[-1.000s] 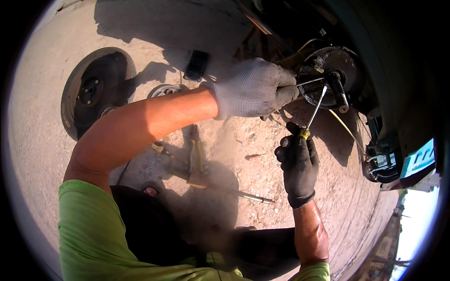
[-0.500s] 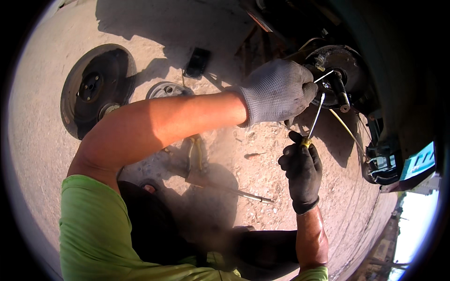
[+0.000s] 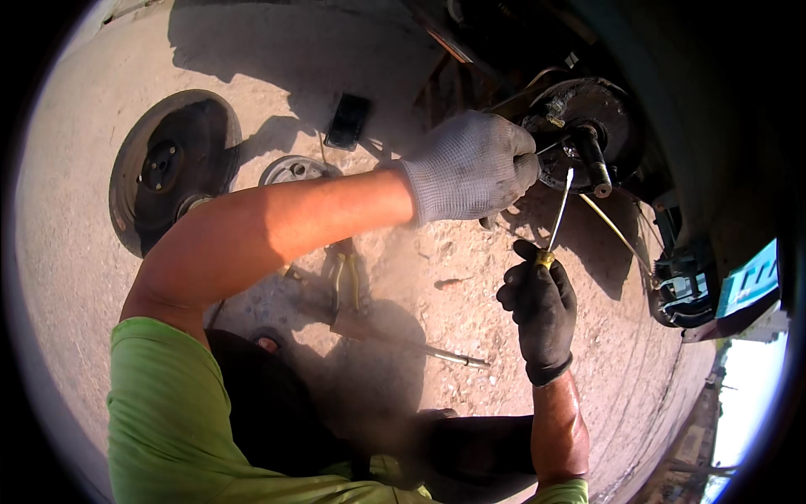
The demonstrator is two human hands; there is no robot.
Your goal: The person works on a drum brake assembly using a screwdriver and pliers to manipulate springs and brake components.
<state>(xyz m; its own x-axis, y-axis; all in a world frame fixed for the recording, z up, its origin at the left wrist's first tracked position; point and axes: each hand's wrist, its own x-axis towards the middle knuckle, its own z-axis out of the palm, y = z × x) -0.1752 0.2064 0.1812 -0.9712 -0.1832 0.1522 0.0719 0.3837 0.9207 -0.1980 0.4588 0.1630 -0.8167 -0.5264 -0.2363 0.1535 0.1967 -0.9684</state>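
Note:
A grimy dark brake backing plate [image 3: 617, 118] with a protruding axle stub [image 3: 594, 164] is at the upper right. My left hand [image 3: 474, 168], in a grey knit glove, is closed in a fist beside the plate's left edge. From it a thin metal rod [image 3: 550, 148] reaches toward the axle area; its other end is hidden in the fist. Below, my right hand [image 3: 541, 311], in a dark glove, grips a screwdriver [image 3: 561, 214] by its yellow handle. The screwdriver's shaft slants upward, its tip at the plate's lower edge.
On the ground at left lies a wheel drum [image 3: 172, 172], with a round metal part [image 3: 294, 168] beside it. A black phone-like slab [image 3: 348, 122] lies farther back. Nearer are yellow-handled pliers [image 3: 346, 281] and a long metal bar [image 3: 445, 354]. A cable [image 3: 617, 227] hangs beneath the plate.
My left hand has drawn slightly left with the thin rod, whose visible end sits farther left on the plate. My right hand has barely moved; the view has shifted a little.

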